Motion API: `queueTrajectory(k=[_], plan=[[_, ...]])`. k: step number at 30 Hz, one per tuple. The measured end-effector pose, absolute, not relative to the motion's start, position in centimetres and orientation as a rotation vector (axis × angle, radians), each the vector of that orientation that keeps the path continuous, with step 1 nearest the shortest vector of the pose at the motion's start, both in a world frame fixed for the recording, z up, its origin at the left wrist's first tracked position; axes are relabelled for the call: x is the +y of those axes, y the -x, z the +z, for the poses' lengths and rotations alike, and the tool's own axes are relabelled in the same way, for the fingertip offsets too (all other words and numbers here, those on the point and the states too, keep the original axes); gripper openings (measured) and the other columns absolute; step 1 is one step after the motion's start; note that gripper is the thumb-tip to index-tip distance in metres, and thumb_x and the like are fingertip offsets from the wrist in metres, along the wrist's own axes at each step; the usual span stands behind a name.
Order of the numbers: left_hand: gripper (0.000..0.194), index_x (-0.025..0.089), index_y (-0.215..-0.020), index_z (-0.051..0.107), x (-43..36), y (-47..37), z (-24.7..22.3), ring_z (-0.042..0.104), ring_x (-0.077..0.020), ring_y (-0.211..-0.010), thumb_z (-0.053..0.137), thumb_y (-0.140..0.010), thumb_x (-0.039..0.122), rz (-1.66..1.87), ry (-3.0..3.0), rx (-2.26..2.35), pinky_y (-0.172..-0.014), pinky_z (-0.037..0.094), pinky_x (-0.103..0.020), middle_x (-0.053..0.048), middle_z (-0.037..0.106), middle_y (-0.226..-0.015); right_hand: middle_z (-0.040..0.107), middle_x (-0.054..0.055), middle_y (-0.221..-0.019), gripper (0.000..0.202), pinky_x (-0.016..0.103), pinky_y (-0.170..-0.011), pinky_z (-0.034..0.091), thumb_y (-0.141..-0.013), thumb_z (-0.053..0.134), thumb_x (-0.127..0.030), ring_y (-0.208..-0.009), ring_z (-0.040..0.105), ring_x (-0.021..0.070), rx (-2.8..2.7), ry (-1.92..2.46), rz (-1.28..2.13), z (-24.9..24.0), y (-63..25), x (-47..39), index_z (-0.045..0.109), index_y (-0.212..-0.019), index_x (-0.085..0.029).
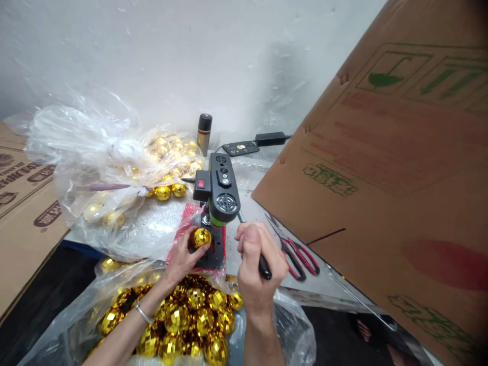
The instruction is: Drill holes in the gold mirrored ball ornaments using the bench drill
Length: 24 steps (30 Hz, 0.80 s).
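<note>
We cannot see where the machine's head (224, 188) meets its post, and the tool under it is mostly hidden. Our left hand (186, 250) has its thumb and fingers together around a gold ball (201, 237), over the black base (214, 256); we cannot tell whether ball and base touch. Our right hand (261, 256) is clamped in a fist on the lever's black handle (264, 268), most of which the fingers cover.

The front bag (299, 325), clear and open, holds many mirrored gold balls (204, 321); the picture's bottom edge and our left forearm cut off part of it. The back bag (87, 134), gathered at a knot, has more gold balls inside, blurred by the crumpled plastic. The right box (381, 168) runs out of view, and we cannot see into it; nor into the left box (26, 213). Its lower blades partly hidden, the scissors (301, 256) lie beside the right box. A can (204, 133) stands near the wall.
</note>
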<state>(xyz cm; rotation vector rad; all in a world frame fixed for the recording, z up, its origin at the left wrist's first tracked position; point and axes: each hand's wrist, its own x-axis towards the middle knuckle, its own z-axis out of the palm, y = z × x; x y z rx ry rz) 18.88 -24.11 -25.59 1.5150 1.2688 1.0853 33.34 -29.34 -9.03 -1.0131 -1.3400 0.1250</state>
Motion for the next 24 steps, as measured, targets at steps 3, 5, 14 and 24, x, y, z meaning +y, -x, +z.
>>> queueTrajectory(k=[3, 5, 14, 24], plan=[[0.057, 0.019, -0.133, 0.061, -23.7, -18.4, -25.8, 0.069, -0.037, -0.122, 0.076, -0.085, 0.048, 1.047, -1.748, 1.262, -0.107, 0.053, -0.056, -0.017, 0.073, -0.132, 0.049, -0.004, -0.075, 0.031, 0.023, -0.067, 0.043, -0.105, 0.047, -0.006, -0.073, 0.054, 0.0085, -1.345, 1.009, 0.134, -9.2, -33.3, -29.5, 0.047, -0.079, -0.022], [0.053, 0.02, -0.133, 0.061, -23.5, -18.2, -25.5, 0.071, -0.0357, -0.12, 0.074, -0.088, 0.043, 0.999, -1.857, 1.227, -0.104, 0.056, -0.053, -0.016, 0.074, -0.13, 0.05, -0.004, -0.075, 0.031, 0.023, -0.067, 0.044, -0.105, 0.047, -0.006, -0.073, 0.054, 0.0085, -1.342, 1.008, 0.135, -9.4, -33.3, -29.6, 0.047, -0.079, -0.022], [0.049, 0.019, -0.131, 0.062, -23.1, -18.4, -23.9, 0.071, -0.0325, -0.113, 0.075, -0.086, 0.033, 0.876, -2.018, 1.132, -0.099, 0.056, -0.047, -0.013, 0.075, -0.126, 0.051, -0.003, -0.075, 0.03, 0.024, -0.066, 0.044, -0.105, 0.047, -0.006, -0.073, 0.055, 0.0099, -1.351, 1.012, 0.148, -9.6, -33.5, -29.8, 0.049, -0.08, -0.022], [0.041, 0.023, -0.122, 0.065, -22.5, -20.3, -24.9, 0.063, -0.0316, -0.106, 0.075, -0.084, 0.037, 0.825, -2.02, 1.217, -0.098, 0.047, -0.047, -0.007, 0.071, -0.114, 0.055, -0.003, -0.076, 0.025, 0.024, -0.06, 0.043, -0.103, 0.045, -0.005, -0.067, 0.056, 0.0098, -1.448, 1.016, 0.08, -10.6, -34.2, -30.2, 0.052, -0.086, -0.022]])
